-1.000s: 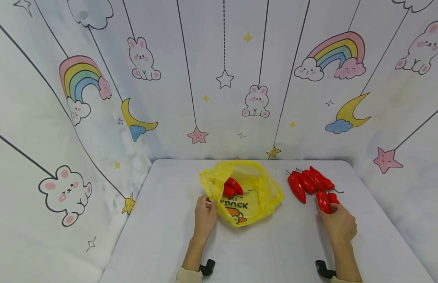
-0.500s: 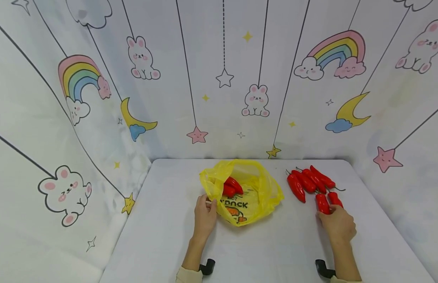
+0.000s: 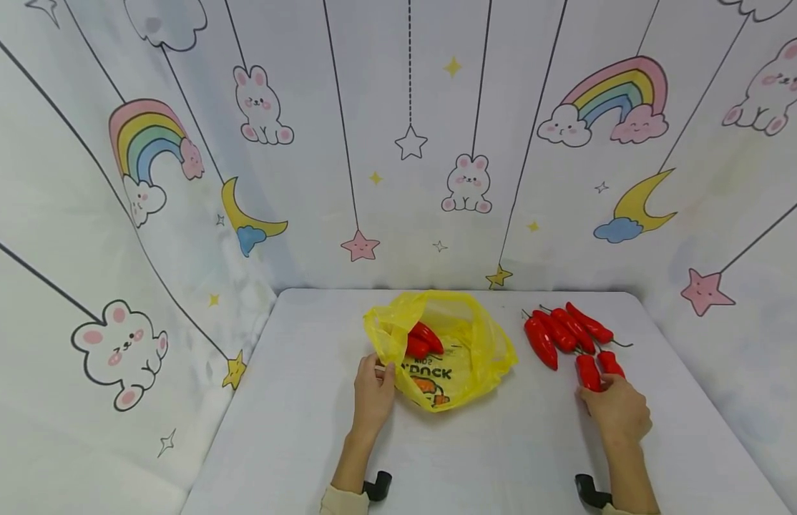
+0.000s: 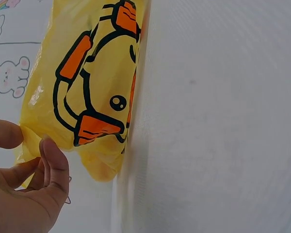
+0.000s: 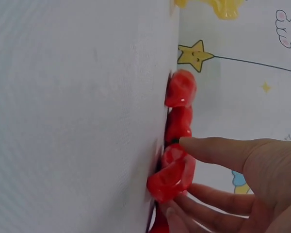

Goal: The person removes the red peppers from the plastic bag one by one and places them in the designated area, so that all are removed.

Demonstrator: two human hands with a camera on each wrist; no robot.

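Note:
My left hand [image 3: 375, 392] pinches the near left edge of a yellow plastic bag [image 3: 472, 357], its mouth facing me. In the left wrist view, thumb and fingers hold a fold of the bag [image 4: 72, 97] beside a printed duck. Red peppers [image 3: 424, 340] lie inside the bag on the left. On the right, my right hand [image 3: 616, 411] grips the near end of a red pepper [image 3: 588, 373] between thumb and fingers. The right wrist view shows this pepper [image 5: 167, 182] low over the white surface. Another red pepper [image 3: 610, 363] lies just beyond the fingers.
Several more red peppers [image 3: 556, 332] with thin stems lie bunched at the back right of the white table [image 3: 476, 458]. A patterned backdrop [image 3: 398, 214] rises behind the table's far edge. Black wrist mounts [image 3: 378, 486] show beside both forearms.
The right hand keeps its grip and has shifted only slightly. The pepper beside the gripped one shows more fully and stands a little further right. The left hand and bag hold still.

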